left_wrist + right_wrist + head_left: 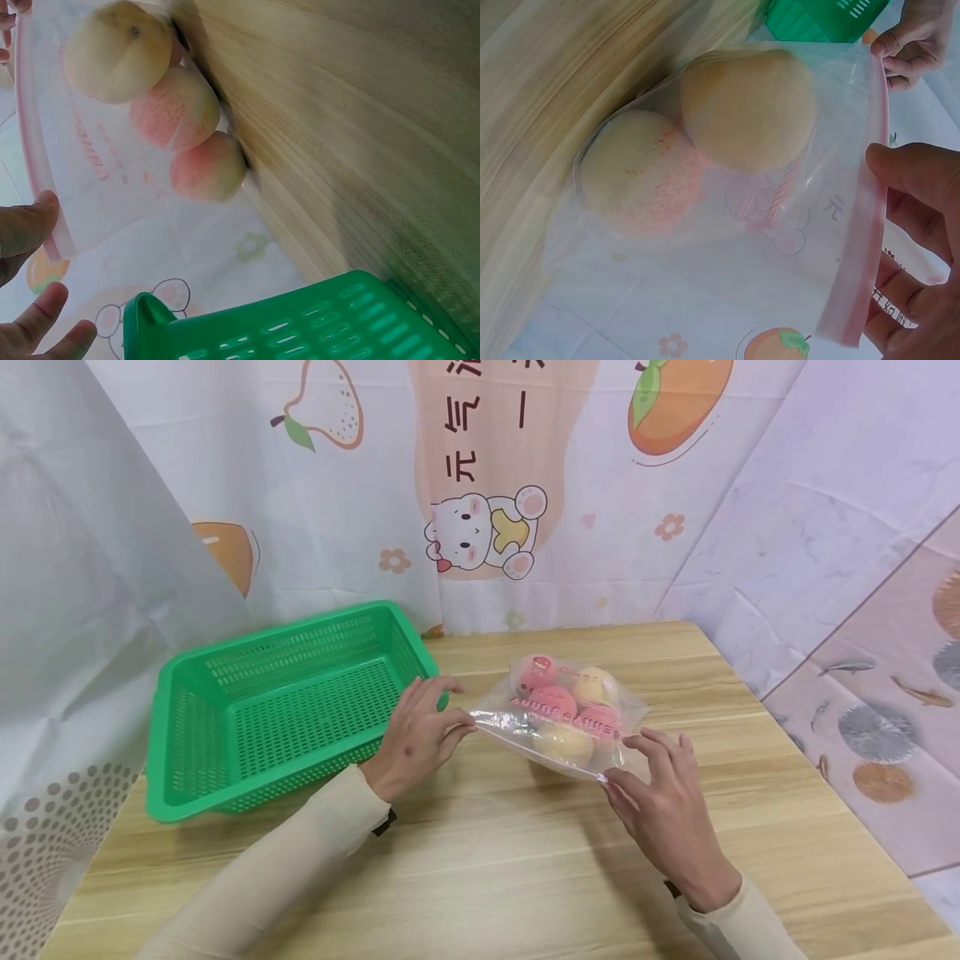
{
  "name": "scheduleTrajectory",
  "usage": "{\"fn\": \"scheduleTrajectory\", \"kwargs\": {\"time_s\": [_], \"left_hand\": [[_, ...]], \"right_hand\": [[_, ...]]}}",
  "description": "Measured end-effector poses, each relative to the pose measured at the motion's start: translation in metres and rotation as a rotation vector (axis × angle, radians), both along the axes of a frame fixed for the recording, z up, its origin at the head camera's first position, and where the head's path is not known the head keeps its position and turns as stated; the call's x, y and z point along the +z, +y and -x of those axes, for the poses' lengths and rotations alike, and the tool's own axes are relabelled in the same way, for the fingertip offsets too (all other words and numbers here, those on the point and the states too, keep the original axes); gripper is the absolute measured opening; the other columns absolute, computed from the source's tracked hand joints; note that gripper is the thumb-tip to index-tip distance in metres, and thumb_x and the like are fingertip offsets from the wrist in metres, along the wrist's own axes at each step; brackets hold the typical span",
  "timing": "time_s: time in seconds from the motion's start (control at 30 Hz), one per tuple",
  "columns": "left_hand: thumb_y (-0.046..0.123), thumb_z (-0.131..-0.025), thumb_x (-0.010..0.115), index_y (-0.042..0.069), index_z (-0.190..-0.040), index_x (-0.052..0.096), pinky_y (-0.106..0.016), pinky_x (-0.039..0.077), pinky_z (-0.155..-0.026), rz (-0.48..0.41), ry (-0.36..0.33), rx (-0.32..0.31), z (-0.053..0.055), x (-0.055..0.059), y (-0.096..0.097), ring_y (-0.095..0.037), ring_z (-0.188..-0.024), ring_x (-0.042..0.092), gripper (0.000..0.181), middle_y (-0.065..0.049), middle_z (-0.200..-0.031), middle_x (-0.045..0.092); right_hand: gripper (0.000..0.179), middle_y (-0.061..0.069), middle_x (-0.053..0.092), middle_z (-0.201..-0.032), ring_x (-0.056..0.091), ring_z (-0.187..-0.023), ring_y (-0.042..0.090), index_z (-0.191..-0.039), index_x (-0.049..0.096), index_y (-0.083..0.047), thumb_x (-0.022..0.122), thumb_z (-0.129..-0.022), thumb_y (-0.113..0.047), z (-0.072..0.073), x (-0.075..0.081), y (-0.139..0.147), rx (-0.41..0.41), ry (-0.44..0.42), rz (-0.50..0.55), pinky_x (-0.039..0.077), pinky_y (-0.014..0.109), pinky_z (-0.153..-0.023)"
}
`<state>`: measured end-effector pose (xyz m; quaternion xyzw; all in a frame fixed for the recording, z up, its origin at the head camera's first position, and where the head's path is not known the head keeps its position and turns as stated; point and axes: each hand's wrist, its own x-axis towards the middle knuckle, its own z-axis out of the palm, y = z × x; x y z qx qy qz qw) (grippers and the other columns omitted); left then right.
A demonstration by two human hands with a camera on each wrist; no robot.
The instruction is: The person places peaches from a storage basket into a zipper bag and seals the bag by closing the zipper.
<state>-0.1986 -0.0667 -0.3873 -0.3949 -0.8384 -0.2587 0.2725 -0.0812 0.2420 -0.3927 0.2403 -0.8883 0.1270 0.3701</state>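
Note:
A clear zip bag (504, 706) with pink print lies on the table, its zip edge lifted toward me. Inside are several peaches (564, 744), some pale yellow, some pink. My left hand (420, 732) pinches the left end of the zip edge between thumb and finger. At the right end, my right hand (663, 797) pinches the same edge. The pink zip strip (864, 225) runs between both hands in the right wrist view. Through the film in the left wrist view, a yellow peach (116, 52) and two pinkish ones show.
A green plastic basket (281, 804) with slotted walls stands on the left of the wooden table (480, 877), close to my left hand; no contents show in it. Behind the table hangs a printed curtain (360, 510).

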Motion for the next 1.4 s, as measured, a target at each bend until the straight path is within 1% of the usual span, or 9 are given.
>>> {"fn": "scheduleTrajectory", "kwargs": {"time_s": [0.17,0.33,0.57,0.7,0.8,0.93,1.13,1.4], "left_hand": [[0.012,-0.082,0.083,0.012,-0.085,0.079,-0.068,0.033,-0.106,0.002,-0.006,0.011,0.001,0.000,-0.001,-0.033,-0.118,0.055,0.005,-0.015,-0.119,0.060],[0.011,-0.082,0.083,0.012,-0.085,0.079,-0.066,0.032,-0.108,-0.002,-0.017,0.025,0.002,0.000,-0.001,-0.035,-0.122,0.053,0.005,-0.015,-0.120,0.061],[0.015,-0.084,0.081,0.012,-0.085,0.079,-0.066,0.030,-0.109,0.007,-0.025,0.034,0.003,0.001,-0.001,-0.035,-0.124,0.051,0.004,-0.016,-0.121,0.060],[0.013,-0.082,0.083,0.012,-0.084,0.078,-0.066,0.031,-0.109,0.004,-0.018,0.036,0.003,0.002,0.000,-0.036,-0.123,0.051,0.005,-0.017,-0.120,0.061],[0.010,-0.081,0.084,0.012,-0.084,0.079,-0.067,0.031,-0.108,0.001,-0.018,0.033,0.003,0.002,0.000,-0.037,-0.123,0.051,0.007,-0.017,-0.120,0.061],[0.010,-0.081,0.083,0.011,-0.085,0.079,-0.067,0.030,-0.108,0.004,-0.023,0.032,0.004,0.003,0.000,-0.038,-0.125,0.050,0.006,-0.017,-0.121,0.060],[0.011,-0.083,0.082,0.012,-0.085,0.079,-0.065,0.030,-0.109,0.017,-0.028,0.045,0.004,0.004,0.000,-0.038,-0.126,0.049,0.004,-0.016,-0.122,0.060],[0.013,-0.081,0.084,0.013,-0.084,0.079,-0.064,0.031,-0.110,0.017,-0.025,0.061,0.005,0.005,0.001,-0.037,-0.125,0.050,0.006,-0.017,-0.120,0.061]], "right_hand": [[0.057,0.025,0.058,-0.112,0.048,-0.115,0.049,-0.079,0.073,-0.006,0.038,-0.108,-0.039,-0.002,0.001,0.002,-0.006,-0.008,0.013,0.024,0.079,-0.101],[0.057,0.025,0.058,-0.111,0.048,-0.115,0.049,-0.078,0.074,-0.005,0.038,-0.107,-0.040,-0.003,0.001,0.003,-0.010,-0.009,0.031,0.024,0.079,-0.102],[0.059,0.027,0.057,-0.113,0.048,-0.117,0.050,-0.079,0.074,-0.004,0.039,-0.107,-0.042,-0.006,0.001,0.008,-0.032,-0.060,0.033,0.022,0.078,-0.103],[0.058,0.027,0.057,-0.112,0.049,-0.114,0.049,-0.078,0.074,-0.003,0.042,-0.106,-0.042,-0.005,0.000,0.008,-0.017,-0.036,0.072,0.023,0.078,-0.103],[0.058,0.026,0.057,-0.112,0.049,-0.113,0.049,-0.078,0.074,-0.003,0.043,-0.106,-0.043,-0.006,0.000,0.010,-0.016,-0.040,0.094,0.022,0.078,-0.104],[0.060,0.026,0.057,-0.112,0.048,-0.115,0.048,-0.078,0.074,-0.003,0.043,-0.105,-0.045,-0.007,-0.001,0.012,-0.023,-0.055,0.105,0.021,0.077,-0.105],[0.059,0.026,0.058,-0.111,0.050,-0.113,0.049,-0.076,0.074,-0.004,0.045,-0.105,-0.046,-0.008,-0.002,0.014,-0.015,-0.005,0.125,0.023,0.078,-0.103],[0.058,0.025,0.058,-0.112,0.049,-0.113,0.048,-0.076,0.074,-0.005,0.045,-0.104,-0.047,-0.012,-0.002,0.019,-0.023,-0.012,0.142,0.022,0.078,-0.104]]}}
